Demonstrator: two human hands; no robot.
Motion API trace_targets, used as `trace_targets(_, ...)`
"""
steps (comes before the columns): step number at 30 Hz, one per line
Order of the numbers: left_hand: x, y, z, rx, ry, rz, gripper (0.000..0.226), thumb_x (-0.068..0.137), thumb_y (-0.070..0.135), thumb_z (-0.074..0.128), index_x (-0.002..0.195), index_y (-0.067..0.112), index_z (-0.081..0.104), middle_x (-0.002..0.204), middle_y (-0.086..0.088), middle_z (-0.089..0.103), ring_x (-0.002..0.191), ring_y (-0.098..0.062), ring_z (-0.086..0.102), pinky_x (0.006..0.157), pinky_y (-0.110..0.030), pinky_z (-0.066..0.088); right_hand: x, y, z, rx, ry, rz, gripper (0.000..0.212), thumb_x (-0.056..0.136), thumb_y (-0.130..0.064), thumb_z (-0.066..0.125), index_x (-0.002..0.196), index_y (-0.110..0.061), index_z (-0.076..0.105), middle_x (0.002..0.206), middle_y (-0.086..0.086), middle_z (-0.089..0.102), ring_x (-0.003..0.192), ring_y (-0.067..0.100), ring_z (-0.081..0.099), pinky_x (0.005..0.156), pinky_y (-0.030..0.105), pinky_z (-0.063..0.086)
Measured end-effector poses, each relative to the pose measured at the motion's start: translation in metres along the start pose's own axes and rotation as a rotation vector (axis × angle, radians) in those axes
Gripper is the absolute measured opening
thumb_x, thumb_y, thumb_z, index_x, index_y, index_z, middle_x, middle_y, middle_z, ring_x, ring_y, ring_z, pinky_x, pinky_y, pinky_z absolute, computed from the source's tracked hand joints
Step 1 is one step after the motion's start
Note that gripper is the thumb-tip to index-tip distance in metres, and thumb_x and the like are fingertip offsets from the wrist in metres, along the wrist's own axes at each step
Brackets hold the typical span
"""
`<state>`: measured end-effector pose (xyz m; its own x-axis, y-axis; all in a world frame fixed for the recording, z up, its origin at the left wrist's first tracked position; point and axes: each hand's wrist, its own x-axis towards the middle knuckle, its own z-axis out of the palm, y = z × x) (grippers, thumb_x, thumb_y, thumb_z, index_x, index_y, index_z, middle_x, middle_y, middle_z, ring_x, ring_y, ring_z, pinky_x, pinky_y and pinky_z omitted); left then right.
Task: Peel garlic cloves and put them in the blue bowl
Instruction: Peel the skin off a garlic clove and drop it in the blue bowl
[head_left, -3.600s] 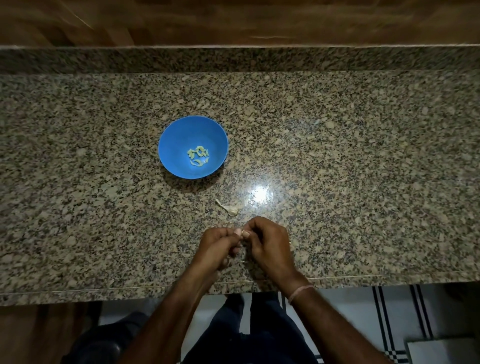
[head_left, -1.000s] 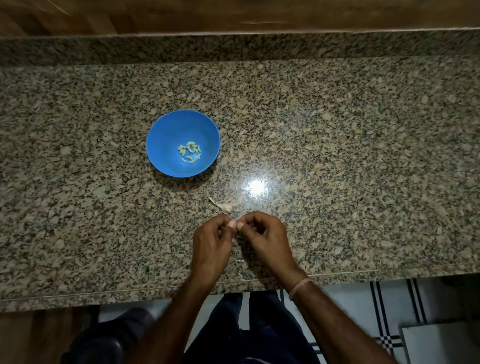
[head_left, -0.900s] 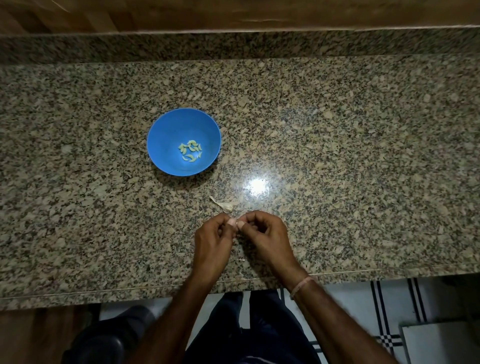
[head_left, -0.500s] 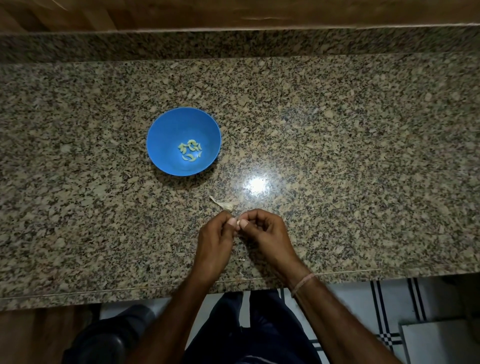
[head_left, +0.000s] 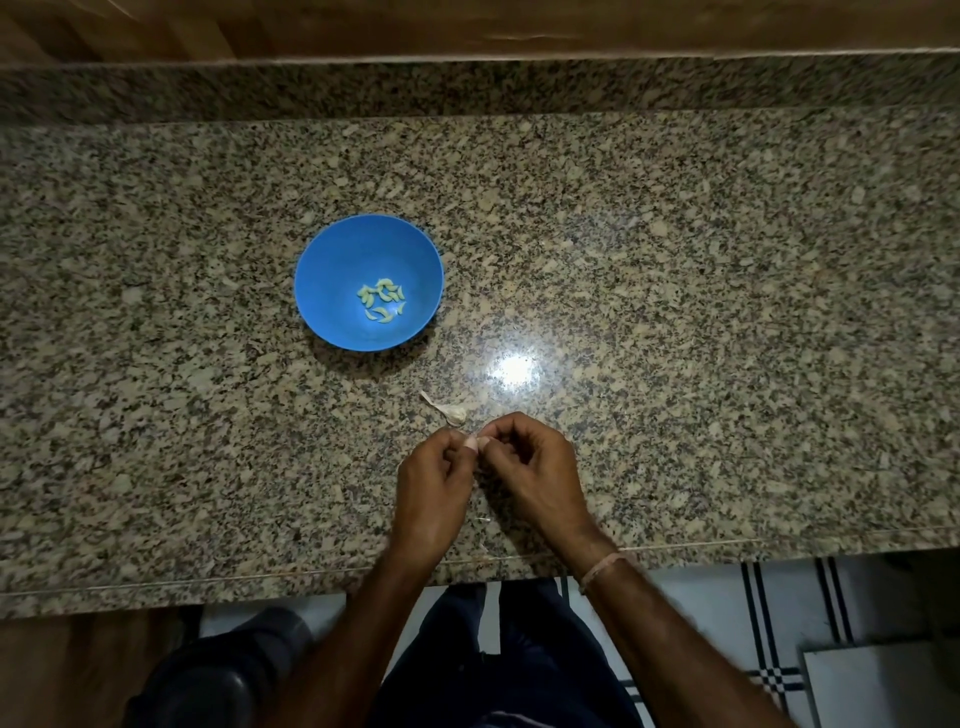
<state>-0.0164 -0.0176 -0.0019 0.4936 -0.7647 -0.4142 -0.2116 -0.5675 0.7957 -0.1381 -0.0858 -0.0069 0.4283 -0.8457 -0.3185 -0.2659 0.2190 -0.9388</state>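
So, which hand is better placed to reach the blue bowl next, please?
Left hand, probably: the round blue plastic bowl sits nearer it than the right hand; both pinch the small garlic clove.

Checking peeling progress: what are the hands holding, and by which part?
The left hand and right hand pinch something small and pale between their fingertips, likely a garlic clove. It is nearly hidden, so the grip's place on it cannot be told.

Surface (head_left: 675, 260): speckled granite, glossy.
Blue bowl (head_left: 332, 270): stood left of centre.
Garlic piece (head_left: 451, 411): lay near the bowl, toward the front edge.
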Motion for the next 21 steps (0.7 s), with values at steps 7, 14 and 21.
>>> trace_targets(7, 0.002, 0.004, -0.001, -0.462, -0.098, -0.240, 0.011, 0.100, 0.014, 0.067, 0.099, 0.008, 0.075, 0.082, -0.008, 0.076, 0.074, -0.014, 0.069, 0.068, -0.028, 0.055, -0.002, 0.005, -0.002, 0.171, -0.006, 0.102, 0.008, 0.101, -0.007, 0.064, 0.103, -0.005, 0.072, 0.097, 0.009, 0.075, 0.092, 0.023, 0.072, 0.087, 0.039, 0.061)
trace_targets(14, -0.001, 0.011, -0.004, -0.117, 0.033, 0.079, 0.007, 0.096, 0.010, 0.071, 0.100, 0.015, 0.074, 0.084, 0.004, 0.077, 0.077, -0.005, 0.074, 0.071, -0.021, 0.059, 0.006, -0.004, -0.006, 0.454, -0.044, 0.328, 0.011, 0.100, -0.003, 0.061, 0.100, 0.002, 0.071, 0.094, 0.015, 0.073, 0.089, 0.025, 0.070, 0.086, 0.037, 0.060)
trace_targets(21, 0.002, 0.009, -0.012, 0.218, 0.055, 0.347, 0.006, 0.093, 0.010, 0.071, 0.098, 0.013, 0.072, 0.089, 0.007, 0.066, 0.075, -0.002, 0.061, 0.063, -0.007, 0.043, 0.006, -0.005, -0.008, 0.476, -0.079, 0.401, 0.010, 0.101, -0.004, 0.062, 0.096, -0.002, 0.071, 0.087, 0.012, 0.074, 0.079, 0.018, 0.071, 0.076, 0.027, 0.062)
